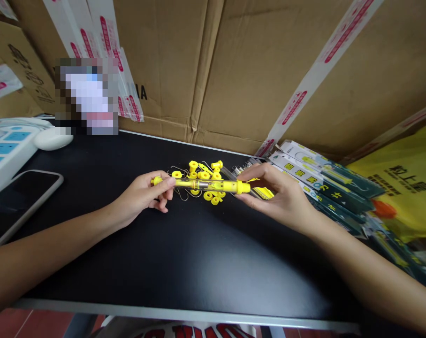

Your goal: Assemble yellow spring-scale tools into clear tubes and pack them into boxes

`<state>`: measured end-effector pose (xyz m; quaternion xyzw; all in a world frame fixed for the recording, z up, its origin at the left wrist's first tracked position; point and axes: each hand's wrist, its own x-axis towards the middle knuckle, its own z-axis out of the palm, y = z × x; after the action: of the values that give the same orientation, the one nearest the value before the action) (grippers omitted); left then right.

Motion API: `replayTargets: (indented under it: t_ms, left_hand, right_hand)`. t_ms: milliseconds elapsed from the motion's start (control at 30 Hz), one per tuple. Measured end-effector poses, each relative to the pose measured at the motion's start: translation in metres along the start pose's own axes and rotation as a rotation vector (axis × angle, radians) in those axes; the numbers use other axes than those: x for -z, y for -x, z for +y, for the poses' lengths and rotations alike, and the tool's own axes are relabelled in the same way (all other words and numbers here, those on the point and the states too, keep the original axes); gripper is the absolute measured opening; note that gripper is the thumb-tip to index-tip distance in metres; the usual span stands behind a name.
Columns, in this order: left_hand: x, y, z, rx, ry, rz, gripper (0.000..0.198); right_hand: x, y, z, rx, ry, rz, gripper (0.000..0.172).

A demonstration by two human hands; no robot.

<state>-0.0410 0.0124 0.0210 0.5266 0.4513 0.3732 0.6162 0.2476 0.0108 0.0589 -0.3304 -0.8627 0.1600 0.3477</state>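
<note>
- Lying crosswise from one hand's grip to the other's, a clear spring-scale tube (pixel 199 184) is held up in front of me, above the counter (pixel 199 267).
- The left hand (pixel 144 192) pinches it near one end, thumb laid along the near side, fingers curled behind; a small yellow knob pokes out past that grip.
- The right hand (pixel 285 197) has thumb and fingertips closed about the wider yellow end cap (pixel 243 187); how firmly it squeezes, I can't tell.
- From the right grip, then, the tube's long axis runs left, nearly level and almost straight to the left grip; each hand is nearest its own end.
- Just beyond the tube, between both grips, sits a pile of loose yellow plastic fittings (pixel 203 175) with bent wire hooks (pixel 179 168).
- Outward from the right grip are stacked printed boxes (pixel 325 188); well left of the left grip lies a phone (pixel 23 202).
</note>
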Motion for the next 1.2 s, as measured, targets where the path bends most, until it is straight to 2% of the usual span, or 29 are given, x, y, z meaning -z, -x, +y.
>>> replayTargets:
  t_ms: [200, 467, 700, 867, 1200]
  left_hand:
    - [-0.0007, 0.0005, -0.0001, 0.013, 0.041, 0.026, 0.036]
    - [-0.0025, 0.0020, -0.0023, -0.027, 0.041, 0.026, 0.033]
    - [-0.0057, 0.0018, -0.0068, -0.048, 0.007, 0.019, 0.028]
    - [-0.0046, 0.0020, -0.0071, -0.062, 0.019, 0.012, 0.025]
    - [-0.0031, 0.0014, -0.0069, -0.077, 0.025, 0.005, 0.026]
  right_hand:
    - [-0.0004, -0.0015, 0.0042, 0.167, 0.076, 0.021, 0.023]
    - [-0.0029, -0.0016, 0.0054, 0.270, 0.162, 0.011, 0.023]
    - [-0.0040, -0.0016, 0.0037, 0.289, 0.200, 0.020, 0.023]
    - [-0.0028, -0.0023, 0.0026, 0.263, 0.292, 0.087, 0.019]
    - [-0.0089, 0.0030, 0.0088, 0.232, 0.219, 0.086, 0.024]
